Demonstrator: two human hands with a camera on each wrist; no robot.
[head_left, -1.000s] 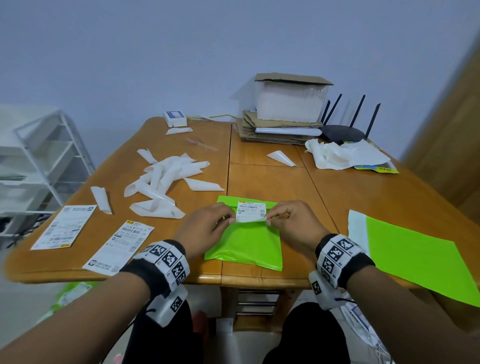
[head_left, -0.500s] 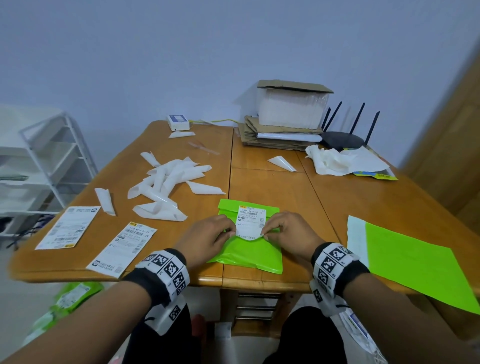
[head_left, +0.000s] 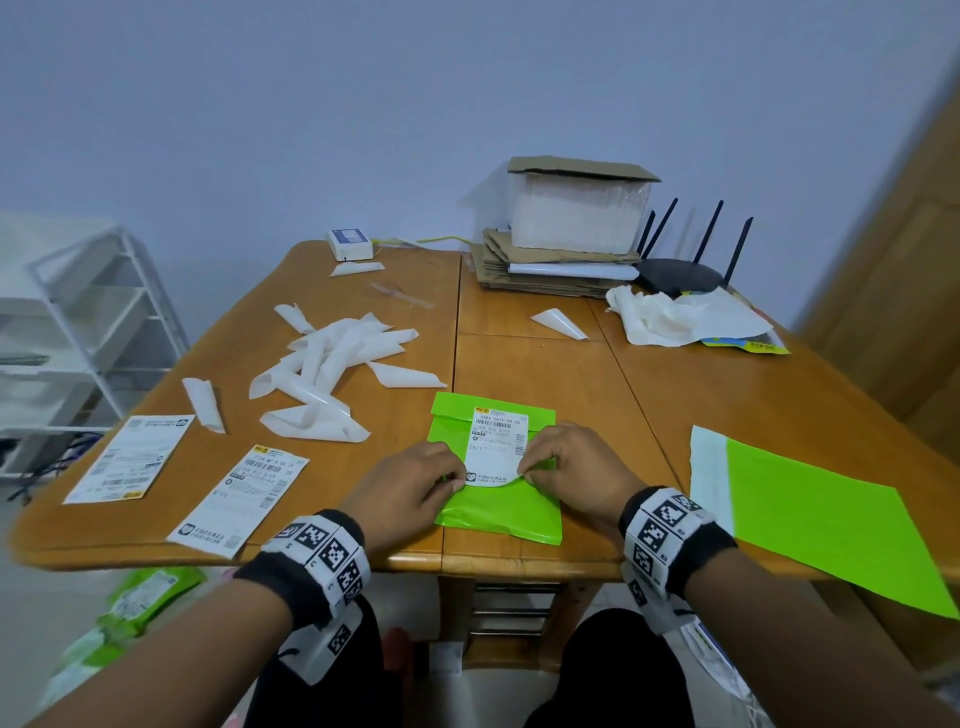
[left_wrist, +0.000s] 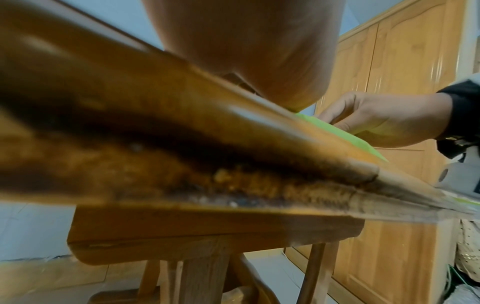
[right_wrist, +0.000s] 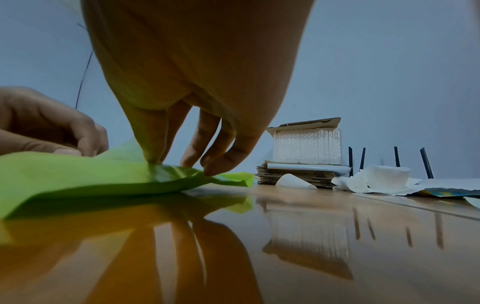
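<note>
A small green mailer bag (head_left: 498, 514) lies flat at the near edge of the wooden table (head_left: 545, 364). A white shipping label (head_left: 496, 441) lies on its upper half, top stuck down, bottom edge bowed up. My left hand (head_left: 457, 483) pinches the label's lower left corner. My right hand (head_left: 524, 470) pinches the lower right corner. In the right wrist view the right hand (right_wrist: 158, 162) has thumb and forefinger together on the mailer (right_wrist: 78, 174), other fingers resting on it, and the left hand (right_wrist: 64, 139) is curled opposite. The left wrist view shows mostly the table edge and the right hand (left_wrist: 376, 121).
A pile of peeled white backing strips (head_left: 332, 364) lies left of centre. Two loose labels (head_left: 239, 499) (head_left: 130, 457) sit near the left front edge. A larger green mailer (head_left: 821, 519) lies at right. Cardboard stack with box (head_left: 571, 218), router (head_left: 685, 270) and crumpled paper (head_left: 675, 317) stand at the back.
The label was held by its upper part a second ago; both hands have slid toward me down its sides, and more of the label now lies on the mailer.
</note>
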